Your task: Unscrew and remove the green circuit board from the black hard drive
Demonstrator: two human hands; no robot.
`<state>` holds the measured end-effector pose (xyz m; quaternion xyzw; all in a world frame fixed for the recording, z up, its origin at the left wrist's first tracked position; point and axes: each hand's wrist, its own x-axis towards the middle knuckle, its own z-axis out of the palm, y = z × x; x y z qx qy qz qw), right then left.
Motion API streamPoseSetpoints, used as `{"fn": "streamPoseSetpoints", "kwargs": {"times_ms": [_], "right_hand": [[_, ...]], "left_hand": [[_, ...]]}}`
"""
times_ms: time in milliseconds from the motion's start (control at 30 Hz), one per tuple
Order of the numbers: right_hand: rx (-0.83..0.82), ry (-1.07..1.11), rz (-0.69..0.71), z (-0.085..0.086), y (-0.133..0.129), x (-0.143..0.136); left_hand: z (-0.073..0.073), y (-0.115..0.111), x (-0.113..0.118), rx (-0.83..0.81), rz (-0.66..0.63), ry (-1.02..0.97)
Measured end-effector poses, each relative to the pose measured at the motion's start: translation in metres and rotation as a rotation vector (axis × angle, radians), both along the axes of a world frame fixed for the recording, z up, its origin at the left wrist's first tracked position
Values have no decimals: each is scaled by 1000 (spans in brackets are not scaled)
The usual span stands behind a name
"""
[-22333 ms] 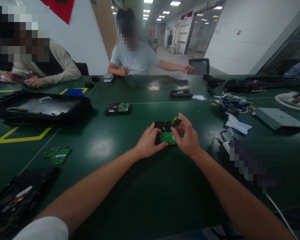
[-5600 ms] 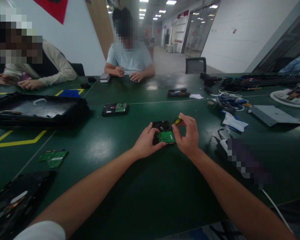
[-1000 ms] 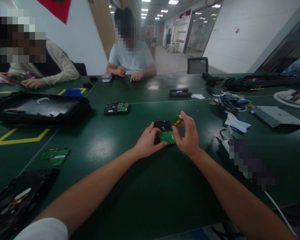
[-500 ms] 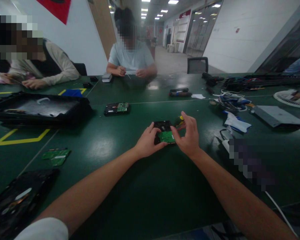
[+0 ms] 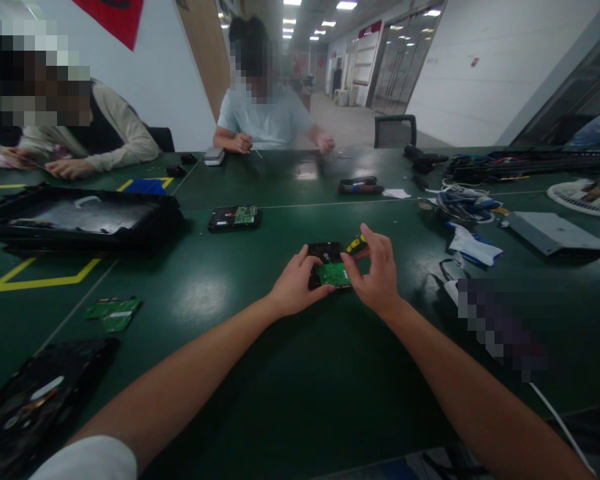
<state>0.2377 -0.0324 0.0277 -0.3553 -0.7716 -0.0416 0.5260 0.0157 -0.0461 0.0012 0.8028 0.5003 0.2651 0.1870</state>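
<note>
A hard drive [image 5: 325,251] lies on the green table in front of me, its green circuit board [image 5: 333,274] facing up. Around its left side my left hand [image 5: 297,283] is closed, thumb along the near edge and fingers at the far one. My right hand [image 5: 376,273] grips a black-and-yellow screwdriver [image 5: 356,244] between its fingers, over the drive's right end. The right thumb is close to the board; whether it touches is unclear. The fingers hide the screwdriver's tip.
Another hard drive [image 5: 233,218] lies further off, left of centre. Loose green circuit boards [image 5: 114,313] and a black drive [image 5: 43,393] are at left, below black trays [image 5: 80,217]. Cables [image 5: 464,203] and a metal case [image 5: 560,232] sit at right. Two people work opposite.
The screwdriver in my right hand has turned, and more of its yellow-and-black handle shows. My left hand and the hard drive stay put. The person opposite has moved one hand outward to the right.
</note>
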Motion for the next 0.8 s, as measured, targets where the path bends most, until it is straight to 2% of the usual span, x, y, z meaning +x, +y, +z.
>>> {"fn": "streamPoseSetpoints", "kwargs": {"times_ms": [800], "right_hand": [[42, -14, -16, 0, 1, 0]], "left_hand": [[0, 0, 0, 3, -2, -6]]}}
